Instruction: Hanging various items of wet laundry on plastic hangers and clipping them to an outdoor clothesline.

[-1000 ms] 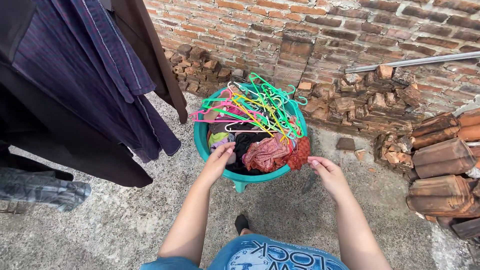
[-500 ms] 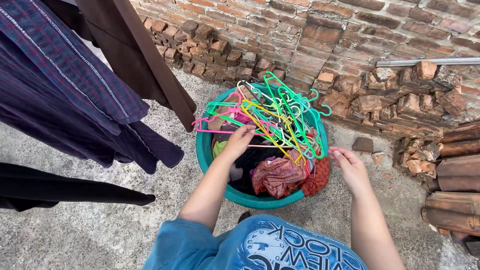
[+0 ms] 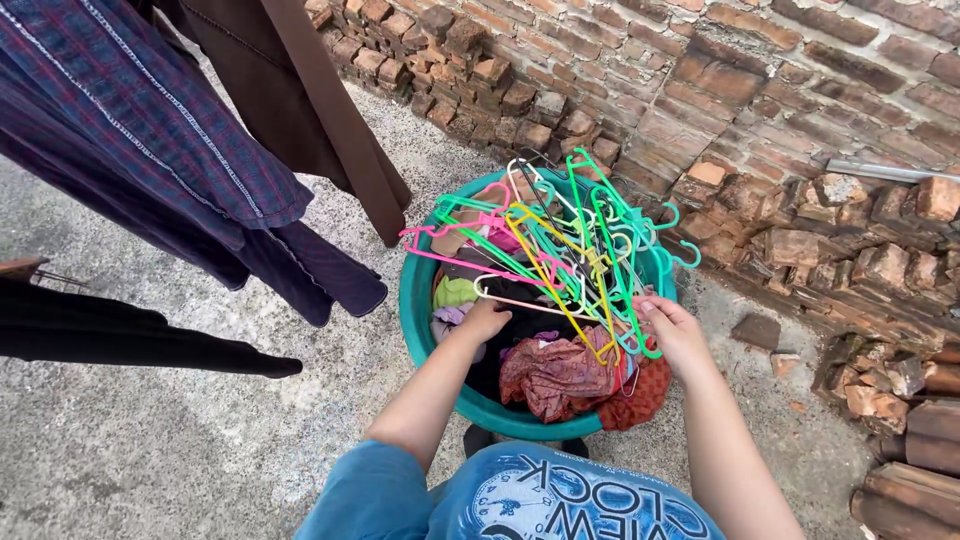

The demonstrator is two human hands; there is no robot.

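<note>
Leftmost, a black garment [image 3: 120, 335] hung across the frame edge, w/ a dark plaid garment [image 3: 150, 150] above it and a brown garment [image 3: 310, 110] draped just to its right, all over the rough concrete floor [image 3: 180, 450].

Next came the teal basin [image 3: 412, 300], sitting on the floor close to the brick wall [image 3: 760, 60]. It was full of laundry & topped w/ a tangled heap of plastic hangers [image 3: 560, 240] in green, pink, yellow and white, several hooks sticking out over the rim on the wall side.

Left hand [image 3: 482, 322] was down inside the basin, near its left-middle, fingers curled together onto the clothes right under a white hanger; whether it actually gripped cloth or hanger, can't tell from this angle. A light green cloth [image 3: 455, 292] lay just beside that hand, a dark cloth under it.

Center-front of the basin: a crumpled red patterned cloth [image 3: 550, 370], between the two forearms, w/ an orange-red cloth [image 3: 645, 390] hanging at the rim to its right.

Right hand [image 3: 675, 335] was at the basin's right side, fingers pinched together at the lower ends of the green hangers, touching them.

Further right: loose stacked bricks [image 3: 820, 240] along the wall base, a metal pipe [image 3: 890, 170] above them, and stacked roof tiles [image 3: 915, 460] in the corner. Bottom center, the person's blue printed shirt [image 3: 520, 500].
</note>
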